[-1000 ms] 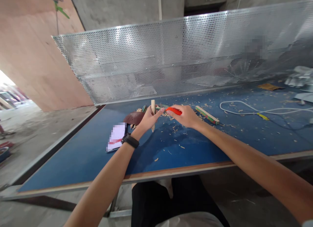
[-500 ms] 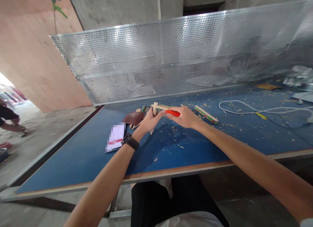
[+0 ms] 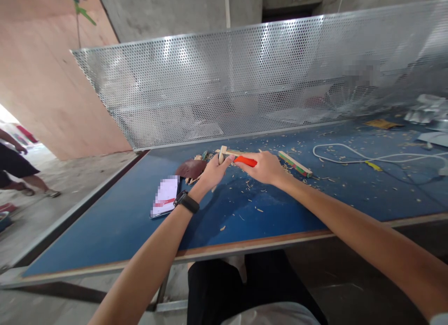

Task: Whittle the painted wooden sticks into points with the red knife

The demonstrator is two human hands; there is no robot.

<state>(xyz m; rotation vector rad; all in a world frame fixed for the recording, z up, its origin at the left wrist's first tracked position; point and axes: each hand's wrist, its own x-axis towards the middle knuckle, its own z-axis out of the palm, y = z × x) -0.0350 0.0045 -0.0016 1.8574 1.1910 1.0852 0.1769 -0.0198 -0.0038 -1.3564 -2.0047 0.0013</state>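
My left hand [image 3: 214, 171] is closed round a pale wooden stick [image 3: 223, 150], whose upper end stands out above the fingers and whose lower end shows beneath them. In my right hand [image 3: 269, 167] is a knife with an orange handle [image 3: 246, 161]. Its blade is too small to make out clearly where it meets the stick. My left thumb lies right by the front of the knife. Behind the hands, wood shavings and other strips of wood lie on the blue tabletop [image 3: 115, 217].
A phone [image 3: 165, 194] lies left of my left wrist, with a dark brown piece [image 3: 191, 169] beyond it. To the right are a wooden bar with coloured sides [image 3: 295, 164] and a white cable [image 3: 336, 146]. A perforated metal screen [image 3: 210, 92] borders the back. A person walks at far left.
Both hands have shifted very slightly to the left, with the stick tilting a little and the knife still at it. The person at far left has stepped further into view.
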